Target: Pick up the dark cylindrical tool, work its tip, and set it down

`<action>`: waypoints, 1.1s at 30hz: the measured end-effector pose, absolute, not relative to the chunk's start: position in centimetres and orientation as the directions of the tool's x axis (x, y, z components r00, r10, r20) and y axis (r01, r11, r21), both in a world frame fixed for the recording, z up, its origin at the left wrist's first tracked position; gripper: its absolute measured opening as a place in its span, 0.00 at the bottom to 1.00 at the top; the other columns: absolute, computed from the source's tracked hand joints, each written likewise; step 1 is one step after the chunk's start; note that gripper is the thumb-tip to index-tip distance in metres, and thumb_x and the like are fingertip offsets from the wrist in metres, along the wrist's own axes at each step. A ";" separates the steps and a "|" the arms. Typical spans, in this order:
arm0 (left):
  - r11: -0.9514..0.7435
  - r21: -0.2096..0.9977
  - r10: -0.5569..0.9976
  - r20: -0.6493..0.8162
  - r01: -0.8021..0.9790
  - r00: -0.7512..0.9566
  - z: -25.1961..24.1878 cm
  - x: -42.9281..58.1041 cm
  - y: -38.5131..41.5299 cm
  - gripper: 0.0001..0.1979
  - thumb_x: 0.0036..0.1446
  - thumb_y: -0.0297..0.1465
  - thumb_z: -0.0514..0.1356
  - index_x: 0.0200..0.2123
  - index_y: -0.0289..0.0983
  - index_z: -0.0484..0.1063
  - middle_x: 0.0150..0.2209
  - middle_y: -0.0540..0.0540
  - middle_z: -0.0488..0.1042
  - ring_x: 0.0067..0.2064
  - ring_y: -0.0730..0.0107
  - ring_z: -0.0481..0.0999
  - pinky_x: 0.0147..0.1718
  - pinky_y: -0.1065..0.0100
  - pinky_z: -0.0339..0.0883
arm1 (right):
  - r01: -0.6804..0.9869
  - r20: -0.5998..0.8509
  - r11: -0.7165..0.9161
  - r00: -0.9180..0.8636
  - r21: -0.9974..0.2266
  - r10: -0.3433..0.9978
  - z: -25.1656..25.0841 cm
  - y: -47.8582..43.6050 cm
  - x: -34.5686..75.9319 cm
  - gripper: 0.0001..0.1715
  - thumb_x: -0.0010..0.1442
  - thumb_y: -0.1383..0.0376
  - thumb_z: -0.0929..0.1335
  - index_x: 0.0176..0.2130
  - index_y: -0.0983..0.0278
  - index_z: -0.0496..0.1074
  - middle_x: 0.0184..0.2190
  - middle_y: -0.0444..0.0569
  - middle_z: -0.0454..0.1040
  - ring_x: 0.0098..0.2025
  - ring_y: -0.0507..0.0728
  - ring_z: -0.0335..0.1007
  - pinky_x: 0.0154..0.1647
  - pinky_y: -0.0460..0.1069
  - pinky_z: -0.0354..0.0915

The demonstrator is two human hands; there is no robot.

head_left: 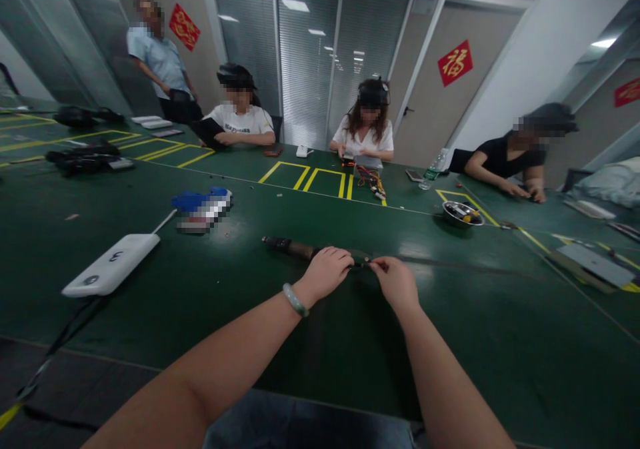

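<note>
A brown-and-black wrapped cable bundle (295,249) lies across the green workbench (500,349) in front of me, with a black connector at its far end. My left hand (325,274), with a pale green bangle on the wrist, is closed around the bundle's near end. My right hand (395,282) pinches the thin tip (367,261) between its fingertips, close to my left hand. The fingers hide part of the tip, so its exact form cannot be told.
A white power bank (111,264) with a cable lies to my left, beside a blurred blue-and-white object (201,209). A metal bowl of small parts (463,214) stands to my right. Across the bench, several seated people work near a tangle of coloured wires (370,181).
</note>
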State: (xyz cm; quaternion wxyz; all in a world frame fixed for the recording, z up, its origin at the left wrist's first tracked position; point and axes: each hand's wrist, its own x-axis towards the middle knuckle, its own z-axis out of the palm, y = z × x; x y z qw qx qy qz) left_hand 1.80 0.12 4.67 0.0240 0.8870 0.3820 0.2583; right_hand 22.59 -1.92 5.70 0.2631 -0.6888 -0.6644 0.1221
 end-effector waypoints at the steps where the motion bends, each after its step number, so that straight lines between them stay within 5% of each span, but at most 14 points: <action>1: -0.706 0.254 0.693 0.441 0.661 0.570 4.6 1.8 0.2 0.07 0.62 0.27 0.56 0.43 0.41 0.71 0.47 0.48 0.73 0.51 0.63 0.70 0.56 0.57 0.58 | 0.855 0.273 0.064 0.093 -0.514 0.958 5.6 -1.6 22.4 0.14 0.61 0.58 0.64 0.39 0.60 0.77 0.38 0.49 0.76 0.39 0.56 0.70 0.39 0.49 0.62; 3: -0.708 0.275 0.695 0.439 0.651 0.570 4.5 1.7 0.4 0.07 0.61 0.27 0.57 0.42 0.42 0.72 0.47 0.48 0.73 0.51 0.64 0.70 0.55 0.58 0.59 | 0.857 0.361 0.153 0.041 -0.492 0.932 5.4 -1.2 22.2 0.15 0.62 0.58 0.63 0.40 0.61 0.76 0.40 0.49 0.75 0.41 0.56 0.70 0.42 0.49 0.62; 9: -0.704 0.307 0.701 0.445 0.640 0.558 4.6 1.5 0.5 0.07 0.60 0.28 0.58 0.42 0.41 0.72 0.47 0.48 0.73 0.51 0.64 0.70 0.55 0.59 0.59 | 0.853 0.247 0.261 -0.162 -0.452 0.955 4.8 -1.2 22.2 0.09 0.59 0.60 0.67 0.35 0.60 0.75 0.35 0.46 0.73 0.35 0.53 0.68 0.37 0.47 0.61; 22: -0.705 0.311 0.704 0.419 0.638 0.574 4.8 1.5 0.5 0.07 0.61 0.29 0.57 0.42 0.42 0.74 0.48 0.49 0.73 0.52 0.63 0.70 0.55 0.58 0.59 | 0.846 0.219 0.252 -0.164 -0.470 0.962 4.3 -1.5 21.6 0.10 0.58 0.59 0.66 0.33 0.60 0.76 0.34 0.45 0.75 0.33 0.53 0.69 0.36 0.48 0.62; 33: -0.708 0.313 0.698 0.444 0.633 0.561 4.7 1.4 0.6 0.07 0.60 0.29 0.59 0.42 0.42 0.73 0.47 0.49 0.74 0.51 0.64 0.70 0.55 0.58 0.60 | 0.901 0.343 0.274 -0.154 -0.337 0.927 3.7 -1.8 21.1 0.13 0.64 0.59 0.64 0.39 0.59 0.77 0.37 0.46 0.75 0.38 0.53 0.70 0.40 0.46 0.63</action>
